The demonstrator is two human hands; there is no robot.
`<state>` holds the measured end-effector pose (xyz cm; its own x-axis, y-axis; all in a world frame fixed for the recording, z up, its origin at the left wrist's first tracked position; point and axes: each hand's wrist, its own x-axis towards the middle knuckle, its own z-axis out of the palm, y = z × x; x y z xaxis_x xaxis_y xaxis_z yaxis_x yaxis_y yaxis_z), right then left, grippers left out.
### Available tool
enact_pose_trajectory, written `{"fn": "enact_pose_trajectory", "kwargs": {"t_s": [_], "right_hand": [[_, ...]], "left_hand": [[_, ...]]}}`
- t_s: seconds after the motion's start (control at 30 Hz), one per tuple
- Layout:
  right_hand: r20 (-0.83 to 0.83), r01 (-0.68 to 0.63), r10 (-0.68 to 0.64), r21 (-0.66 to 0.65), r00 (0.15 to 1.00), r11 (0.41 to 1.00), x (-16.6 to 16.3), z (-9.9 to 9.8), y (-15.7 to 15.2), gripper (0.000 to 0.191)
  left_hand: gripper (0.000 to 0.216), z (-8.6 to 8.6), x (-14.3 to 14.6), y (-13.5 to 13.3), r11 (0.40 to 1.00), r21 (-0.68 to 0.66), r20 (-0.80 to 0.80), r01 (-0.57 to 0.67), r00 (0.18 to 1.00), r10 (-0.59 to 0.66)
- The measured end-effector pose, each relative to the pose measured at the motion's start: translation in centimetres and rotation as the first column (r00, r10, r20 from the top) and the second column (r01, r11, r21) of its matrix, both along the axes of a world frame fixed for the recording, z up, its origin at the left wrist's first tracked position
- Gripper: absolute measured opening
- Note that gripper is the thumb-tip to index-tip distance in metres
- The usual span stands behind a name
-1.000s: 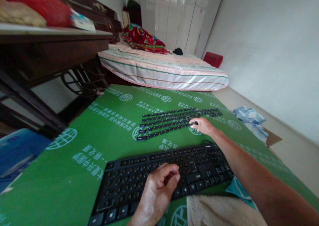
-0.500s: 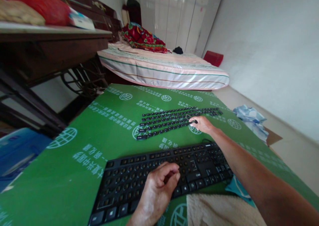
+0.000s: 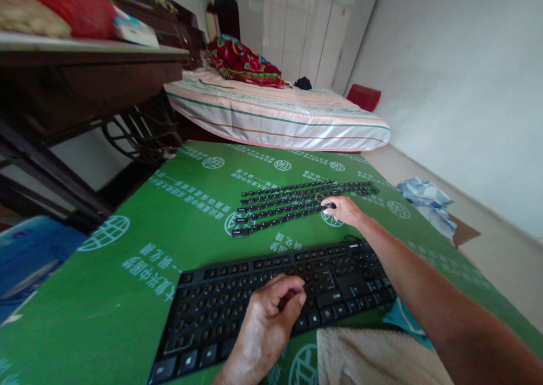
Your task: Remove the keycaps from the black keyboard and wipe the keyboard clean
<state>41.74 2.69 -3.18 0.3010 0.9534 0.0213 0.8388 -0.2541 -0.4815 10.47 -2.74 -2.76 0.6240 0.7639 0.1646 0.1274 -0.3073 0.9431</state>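
A black keyboard (image 3: pixel 237 294) lies across the near part of the green table, most of its keys stripped to bare sockets; the bottom row and some right-hand keys still wear caps. Over its middle rests my left hand (image 3: pixel 269 317), fingers curled and thumb close to the index finger; whatever is inside is hidden. Farther back, several rows of loose black keycaps (image 3: pixel 280 210) are laid out. My right hand (image 3: pixel 345 210) pinches a small dark keycap (image 3: pixel 329 206) at the right end of the nearest row. Beside its fingertips shows a thin wire loop (image 3: pixel 321 197).
The printed green table (image 3: pixel 139 226) reaches to a bed (image 3: pixel 275 119). A beige cloth (image 3: pixel 360 357) and a teal cloth (image 3: pixel 407 323) lie at the near edge. A blue container (image 3: pixel 42 249) is at left, below a wooden sewing table (image 3: pixel 106 68).
Both hands stay almost in place, the right still at the end of the nearest keycap row. The view has shifted very slightly.
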Motion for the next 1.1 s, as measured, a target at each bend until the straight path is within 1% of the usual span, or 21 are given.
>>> {"fn": "enact_pose_trajectory", "kwargs": {"t_s": [0.3,0.43,0.53,0.63,0.67,0.73,0.77,0.8,0.87,0.93,0.97,1.03,1.1], "right_hand": [[0.033,-0.007,0.007,0.018,0.999,1.000,0.1,-0.1,0.0,0.028],[0.065,0.006,-0.009,0.056,0.998,0.998,-0.1,0.3,-0.3,0.025],[0.098,0.035,-0.046,0.107,0.994,0.994,-0.4,1.6,-0.8,0.028],[0.156,0.090,-0.119,0.181,0.981,0.979,-1.4,3.7,-2.2,0.038],[0.206,0.106,-0.154,0.225,0.966,0.969,-2.0,4.4,-2.9,0.041],[0.309,0.088,-0.196,0.331,0.931,0.940,-3.6,5.8,-4.7,0.048],[0.335,0.077,-0.211,0.370,0.918,0.926,-4.6,6.3,-5.7,0.052],[0.325,0.076,-0.220,0.402,0.920,0.912,-5.7,6.6,-6.8,0.055],[0.200,0.113,-0.223,0.449,0.954,0.886,-7.9,6.8,-9.1,0.056],[-0.011,0.198,-0.215,0.442,0.977,0.875,-9.9,6.4,-11.1,0.053],[-0.131,0.236,-0.199,0.415,0.971,0.879,-10.7,6.1,-11.9,0.051],[-0.328,0.268,-0.160,0.318,0.931,0.909,-11.9,5.5,-13.3,0.047],[-0.434,0.243,-0.124,0.230,0.892,0.943,-12.5,5.1,-14.1,0.043]], "left_hand": [[0.010,0.2,0.0,0.0,1.000,0.014,0.002,-0.001,1.000,0.001],[0.011,0.3,0.0,0.0,1.000,-0.004,0.010,0.001,1.000,-0.001],[0.012,0.2,0.0,-0.1,1.000,-0.006,0.029,-0.011,1.000,0.011],[0.011,0.2,0.1,0.0,1.000,0.017,0.025,-0.009,1.000,0.009],[0.011,0.2,0.1,0.0,1.000,0.018,0.025,-0.003,1.000,0.002],[0.012,0.1,0.2,0.0,1.000,0.016,0.032,0.006,0.999,-0.006],[0.012,0.1,0.2,0.0,1.000,0.015,0.035,0.009,0.999,-0.010],[0.012,0.0,0.3,0.1,1.000,0.016,0.038,0.012,0.999,-0.012],[0.012,-0.1,0.4,0.1,1.000,0.015,0.042,0.012,0.999,-0.012],[0.012,-0.2,0.5,0.1,1.000,0.011,0.052,0.009,0.999,-0.009],[0.012,-0.2,0.5,0.1,1.000,0.008,0.058,0.007,0.998,-0.008],[0.012,-0.1,0.6,0.1,1.000,-0.002,0.064,0.008,0.998,-0.008],[0.013,-0.1,0.7,0.1,1.000,-0.012,0.067,0.009,0.998,-0.008]]}}
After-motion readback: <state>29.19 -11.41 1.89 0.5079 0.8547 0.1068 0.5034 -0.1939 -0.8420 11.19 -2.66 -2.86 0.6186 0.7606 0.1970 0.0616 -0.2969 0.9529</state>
